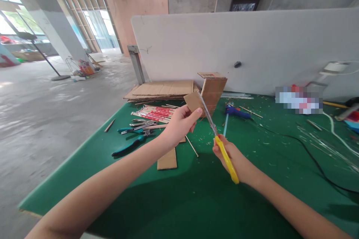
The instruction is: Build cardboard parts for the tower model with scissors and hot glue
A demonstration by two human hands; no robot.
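Note:
A small piece of cardboard (193,101) is pinched between the thumb and fingers of my left hand (181,124), raised over the table. My right hand (228,153) grips a pair of scissors (224,157) by its yellow handles. The metal blades point up and to the left, and their tips lie against the right edge of the small cardboard piece. Whether the blades are parted is hard to make out. Just behind stands a folded cardboard structure (214,91). On the table below my left hand lies a flat cardboard strip (167,160).
Teal-handled pliers (131,145) and red-and-white wrapped sticks (155,112) lie on the left of the green table (84,179). Cardboard sheets (165,87) are stacked behind. To the right, a blue glue gun (237,112) trails a black cord (303,143). A white partition (196,44) borders the back.

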